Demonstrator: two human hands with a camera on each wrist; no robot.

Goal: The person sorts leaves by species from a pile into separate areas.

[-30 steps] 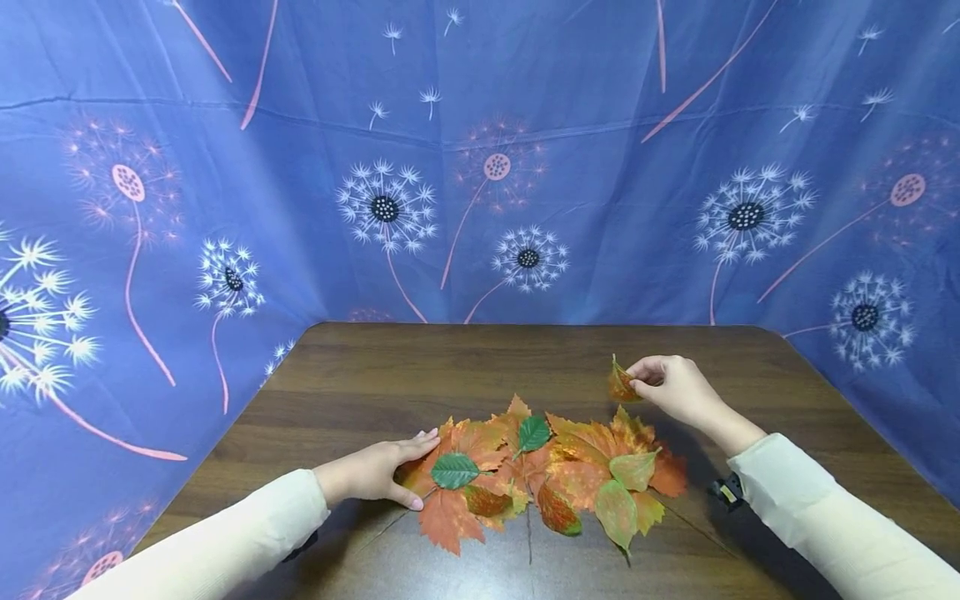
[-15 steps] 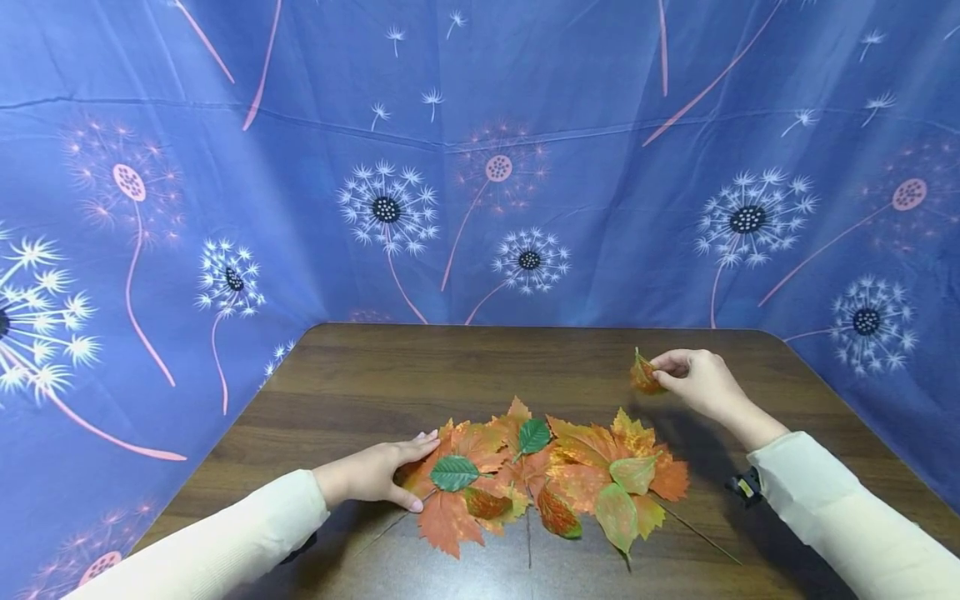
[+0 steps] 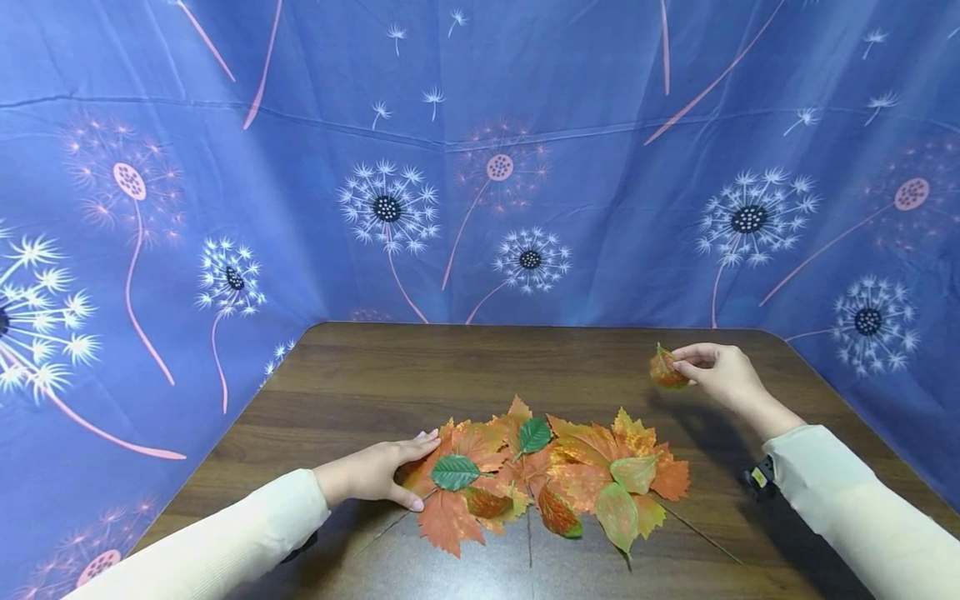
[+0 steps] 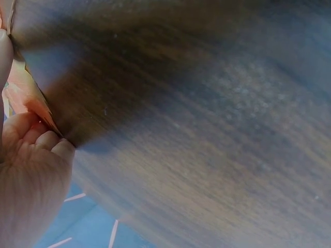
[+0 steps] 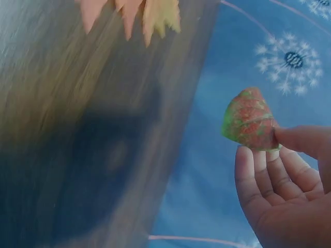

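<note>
My right hand [image 3: 726, 377] pinches a small red-green leaf [image 3: 666, 369] between thumb and fingers, above the table at the far right. In the right wrist view the leaf [image 5: 251, 120] sticks out past the fingertips with its mottled face showing. My left hand [image 3: 375, 473] rests at the left end of a row of orange artificial maple leaves [image 3: 585, 479], thumb and fingers spread along their edge. An orange leaf [image 4: 28, 92] lies against its fingers in the left wrist view. Two green leaves, a nearer one [image 3: 454, 472] and a farther one [image 3: 534, 435], lie on the row.
Red-green leaves, one of them in the middle [image 3: 558, 510], and pale green leaves [image 3: 617, 515] lie on the row's near side. A thin stem [image 3: 701, 533] juts out to the right over the brown wooden table [image 3: 420, 358]. A blue dandelion-print cloth [image 3: 600, 208] hangs behind.
My right hand has moved right and slightly away with the small leaf, leaving the row farther behind. The left hand stays where it was.
</note>
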